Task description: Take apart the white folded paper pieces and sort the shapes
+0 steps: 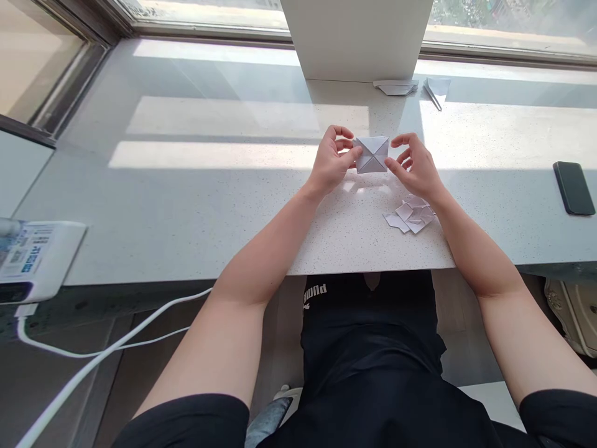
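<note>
I have the left hand (332, 160) pinching the left edge of the folded white paper (372, 154) just above the frame's centre, and the right hand (416, 167) with its thumb at the paper's right edge, though I cannot tell whether it grips. I'd hold lightly, line up the corners, and press each crease from the middle outward. Below, right of centre, folded paper pieces (410, 216) lie piled on the tabletop (209, 218), so I'd mind the right forearm (476, 258) there.
</note>
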{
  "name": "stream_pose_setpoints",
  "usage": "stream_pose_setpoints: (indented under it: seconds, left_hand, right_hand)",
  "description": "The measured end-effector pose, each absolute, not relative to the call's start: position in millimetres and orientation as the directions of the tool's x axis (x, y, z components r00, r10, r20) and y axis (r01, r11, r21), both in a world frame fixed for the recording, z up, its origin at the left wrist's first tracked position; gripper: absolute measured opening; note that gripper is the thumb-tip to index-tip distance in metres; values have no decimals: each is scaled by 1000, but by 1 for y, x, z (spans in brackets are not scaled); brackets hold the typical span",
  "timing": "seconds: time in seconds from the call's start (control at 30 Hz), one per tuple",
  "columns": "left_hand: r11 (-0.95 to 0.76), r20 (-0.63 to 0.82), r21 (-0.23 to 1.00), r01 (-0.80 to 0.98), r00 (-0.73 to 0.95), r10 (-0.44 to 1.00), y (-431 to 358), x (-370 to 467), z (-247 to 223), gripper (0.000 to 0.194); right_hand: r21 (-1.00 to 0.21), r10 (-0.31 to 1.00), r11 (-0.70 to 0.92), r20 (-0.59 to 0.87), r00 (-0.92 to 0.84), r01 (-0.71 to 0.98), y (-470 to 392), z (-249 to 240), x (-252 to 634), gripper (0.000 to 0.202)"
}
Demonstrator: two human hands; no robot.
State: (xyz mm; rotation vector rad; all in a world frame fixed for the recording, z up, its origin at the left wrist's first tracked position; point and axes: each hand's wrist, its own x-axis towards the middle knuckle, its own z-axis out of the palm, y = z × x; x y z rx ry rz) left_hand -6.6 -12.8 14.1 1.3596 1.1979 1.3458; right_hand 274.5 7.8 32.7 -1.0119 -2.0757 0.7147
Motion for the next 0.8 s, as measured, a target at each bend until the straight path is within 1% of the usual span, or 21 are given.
stream_pose_setpoints:
  seconds: [0.07, 0.17, 0.23, 0.37, 0.47, 0.57, 0.63, 0.73, 0.8]
  left_hand:
    - [-168, 168, 984, 59, -9, 986, -16, -4, 18, 41]
    - [-150, 149, 986, 71, 22, 989, -21, 0, 25, 42]
    - [-136, 133, 988, 75, 36, 990, -24, 2, 28, 43]
    - [-116, 110, 992, 48, 100, 989, -27, 5, 30, 39]
    - [-103, 97, 994, 41, 129, 987, -27, 5, 28, 35]
    - [-93, 89, 995, 35, 95, 992, -24, 1, 25, 32]
    - [-88, 86, 996, 27, 60, 994, -21, -1, 23, 29]
    - [-74, 73, 997, 22, 29, 997, -19, -2, 19, 25]
    - [-59, 59, 998, 30, 22, 998, -19, -1, 18, 25]
  right_hand:
    - [-770, 856, 473, 288, -429, 428, 12, 31, 275, 67]
    - [-824, 868, 400, 201, -454, 400, 17, 29, 275, 65]
    - [-845, 872, 368, 170, -458, 387, 18, 31, 273, 63]
    - [-850, 887, 339, 145, -440, 403, 14, 45, 271, 60]
    - [-835, 883, 316, 85, -461, 451, 8, 66, 279, 62]
    - [-762, 865, 305, -29, -501, 571, 4, 96, 300, 64]
    - [-676, 829, 291, -175, -532, 677, 3, 114, 316, 63]
    - [-528, 718, 304, -420, -555, 793, 3, 132, 331, 66]
    - [-448, 665, 331, -514, -542, 831, 2, 135, 331, 68]
